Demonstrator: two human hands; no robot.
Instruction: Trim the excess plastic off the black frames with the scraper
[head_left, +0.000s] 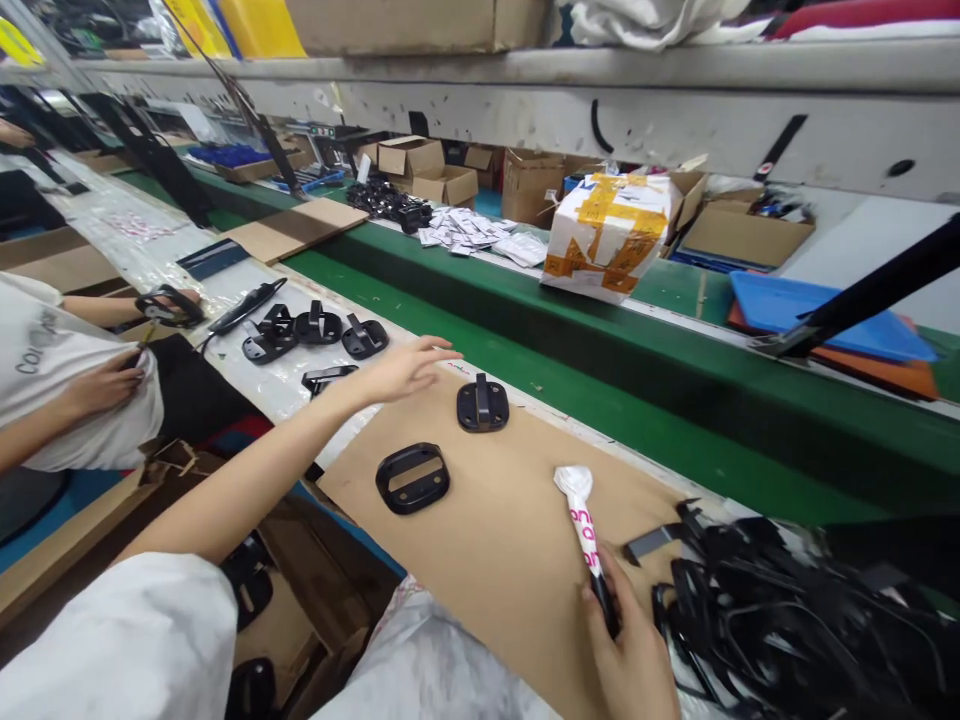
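Note:
My left hand [405, 368] reaches out over the far left edge of a brown cardboard sheet [510, 540], fingers spread and holding nothing. Just right of it stands a black plastic part with an upright tab [482, 405]. A black oval frame part [412, 477] lies nearer to me on the cardboard. My right hand [634, 655] grips the dark end of a long tool whose white wrapped tip [579, 500] points away from me.
A tangled heap of black parts [787, 610] lies at the right. Several more black parts [315, 328] sit on plastic film to the left, beside a co-worker's arms [97, 390]. A green conveyor belt [600, 390] runs behind, with cardboard boxes and a taped parcel [607, 235].

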